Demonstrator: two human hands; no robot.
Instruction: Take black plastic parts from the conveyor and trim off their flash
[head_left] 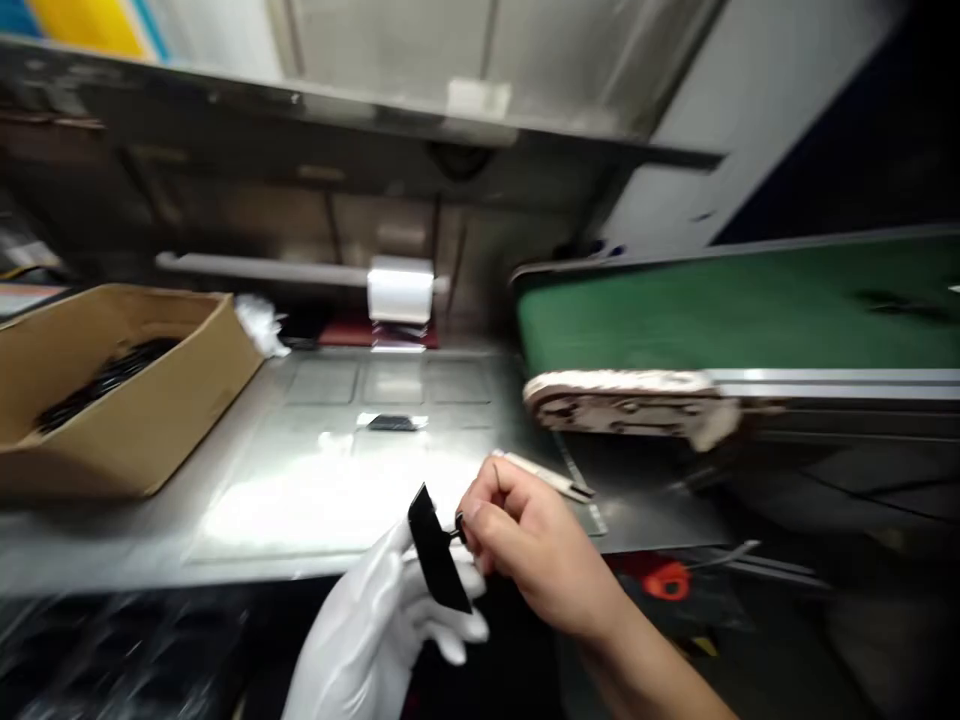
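My left hand [382, 620], in a white glove, holds a small flat black part [436, 555] upright near the front edge of the grey worktable [247, 500]. My bare right hand [529, 545] is closed in a pinch at the right edge of that part, fingertips touching it. A thin pale tool [547, 478] shows just beyond my right hand; I cannot tell whether my hand holds it or it lies on the table. Another small dark piece [394, 423] lies on the table farther back.
A cardboard box [127, 420] with dark parts inside stands at the left. A green conveyor belt [735, 310] runs along the right, its end roller [622, 400] facing the table. A white roll [400, 292] hangs on a rail at the back. An orange object [666, 578] sits below right.
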